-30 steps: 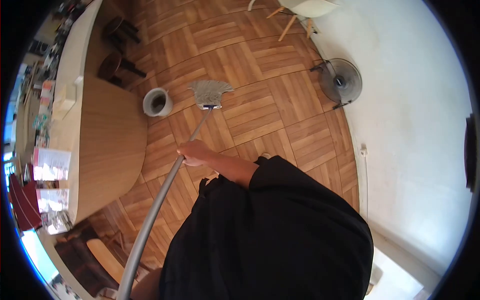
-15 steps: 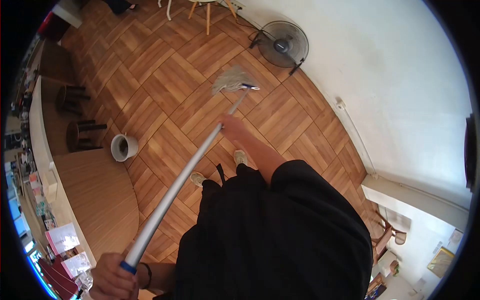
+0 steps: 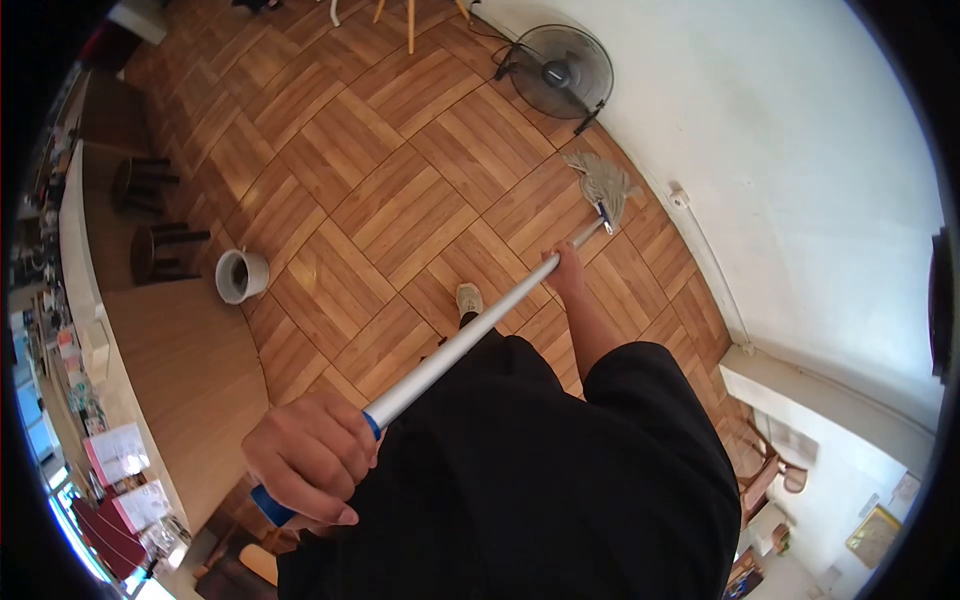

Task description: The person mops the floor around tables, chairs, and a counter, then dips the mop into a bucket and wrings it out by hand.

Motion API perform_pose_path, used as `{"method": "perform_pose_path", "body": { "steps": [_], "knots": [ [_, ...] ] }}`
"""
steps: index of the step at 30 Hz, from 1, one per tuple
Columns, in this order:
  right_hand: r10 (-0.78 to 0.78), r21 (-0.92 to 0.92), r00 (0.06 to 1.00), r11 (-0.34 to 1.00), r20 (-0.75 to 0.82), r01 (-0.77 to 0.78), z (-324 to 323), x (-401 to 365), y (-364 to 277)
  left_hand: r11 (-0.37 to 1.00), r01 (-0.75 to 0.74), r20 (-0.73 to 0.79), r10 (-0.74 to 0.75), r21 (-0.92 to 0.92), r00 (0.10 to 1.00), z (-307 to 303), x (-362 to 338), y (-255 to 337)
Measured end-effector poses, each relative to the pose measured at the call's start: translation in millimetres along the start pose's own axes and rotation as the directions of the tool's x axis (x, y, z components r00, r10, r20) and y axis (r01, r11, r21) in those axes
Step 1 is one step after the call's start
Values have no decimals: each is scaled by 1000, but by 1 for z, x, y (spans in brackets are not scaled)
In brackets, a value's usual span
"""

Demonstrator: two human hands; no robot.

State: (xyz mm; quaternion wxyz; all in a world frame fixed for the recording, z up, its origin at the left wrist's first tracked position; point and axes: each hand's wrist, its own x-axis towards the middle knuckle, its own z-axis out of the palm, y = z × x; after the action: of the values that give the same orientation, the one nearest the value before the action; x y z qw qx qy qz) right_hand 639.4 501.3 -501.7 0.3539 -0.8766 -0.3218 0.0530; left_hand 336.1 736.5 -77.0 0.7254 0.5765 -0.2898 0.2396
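Note:
A mop (image 3: 465, 347) with a long silver pole runs diagonally across my body in the head view. My left hand (image 3: 312, 452) is wrapped round the blue grip at the pole's upper end, close to me. Farther down, my right hand (image 3: 566, 268) grips the pole near the mop head. The grey string mop head (image 3: 603, 185) lies spread on the wood-patterned floor (image 3: 400, 215), not far from the white wall. A blue and white clamp joins strings and pole.
A black floor fan (image 3: 557, 72) stands by the wall (image 3: 760, 150), its cable trailing behind. On the left are a white bucket (image 3: 243, 277), two dark stools (image 3: 165, 252) and a wooden counter (image 3: 190, 350). Chair legs (image 3: 411, 25) show at the top, a wooden chair (image 3: 765, 465) at lower right.
The mop head has swept right, toward the wall, and its strings now trail the other way. Both hands moved right with the pole, the left one also rising. One shoe has gone out of sight.

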Motion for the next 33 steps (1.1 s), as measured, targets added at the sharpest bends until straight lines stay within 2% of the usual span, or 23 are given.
{"method": "perform_pose_path", "body": {
  "steps": [3,6,9,12,15,18,19,22,23,26,27,29,32,33],
  "knots": [
    [45,-81,993,996,108,-36,22,-20,-36,998,6,-88,0,70,996,17,-38,41],
    [-133,-1,966,991,224,137,68,-30,-54,975,11,-256,47,220,965,52,-93,87],
    [-194,45,910,980,367,191,84,-44,-113,936,37,-356,97,351,929,100,-132,124],
    [-326,222,866,940,380,257,130,-89,-154,888,107,-409,97,447,907,149,-171,177],
    [-359,170,764,932,536,319,166,-152,-231,827,130,-456,164,547,875,197,-230,240],
    [-382,220,617,920,688,324,187,-217,-307,746,120,-462,269,654,845,264,-283,283],
    [-424,266,579,902,696,340,196,-241,-327,718,173,-504,277,674,818,289,-295,297],
    [-496,344,426,856,756,386,218,-311,-389,564,350,-630,438,748,641,356,-313,327],
    [-508,353,357,837,784,418,221,-335,-409,536,330,-606,497,777,621,377,-317,330],
    [-584,440,143,730,799,523,217,-406,-455,439,281,-506,568,854,649,432,-314,336],
    [-610,479,71,685,790,549,212,-427,-462,406,245,-468,664,881,583,455,-309,324],
    [-726,667,-125,532,677,522,211,-463,-475,320,321,-449,722,891,526,486,-305,316],
    [-777,874,-420,342,469,344,170,-511,-503,211,451,-421,794,868,439,529,-299,306],
    [-794,898,-432,318,427,304,159,-527,-504,180,490,-408,816,853,410,542,-296,301]
  ]
}}
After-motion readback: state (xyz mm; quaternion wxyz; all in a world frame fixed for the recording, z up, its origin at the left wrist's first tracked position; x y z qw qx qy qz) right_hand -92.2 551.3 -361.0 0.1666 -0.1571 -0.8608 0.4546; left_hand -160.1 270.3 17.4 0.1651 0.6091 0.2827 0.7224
